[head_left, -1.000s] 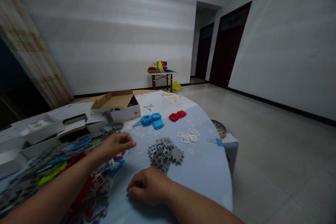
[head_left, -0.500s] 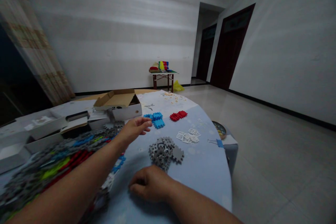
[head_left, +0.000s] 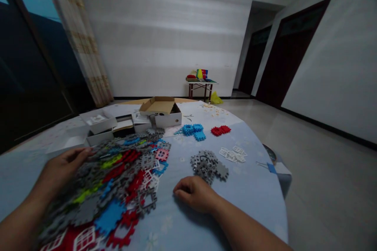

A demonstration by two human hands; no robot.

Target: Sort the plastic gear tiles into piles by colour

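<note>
Room: white-walled, with a patterned cream-and-gold curtain [head_left: 85, 47] to the person's left and a dark reddish-brown door [head_left: 291, 55] to the right. One large round table, spread with a pale blue floral tablecloth [head_left: 250, 200].

On the cloth, left: one broad heap of flat, notch-edged plastic pieces [head_left: 118, 176], mixed grey, red, blue, lime green and white. Behind it: open white cardboard boxes [head_left: 100, 121], and a white box with a raised brown lid [head_left: 167, 119].

Centre to right, four groups, set apart from one another: a small pile of grey notched plastic pieces [head_left: 204, 166]; a cluster of bright blue notched pieces [head_left: 193, 130]; a compact red row [head_left: 220, 130]; a scatter of white lattice pieces [head_left: 232, 154].

Hands, two, bare, well apart. Left hand [head_left: 63, 166]: at the heap's left side, thumb and forefinger close together; whether they grip anything, I cannot tell. Right hand [head_left: 196, 194]: loosely curled on the cloth, just in front of the grey pile, its inner side hidden.
</note>
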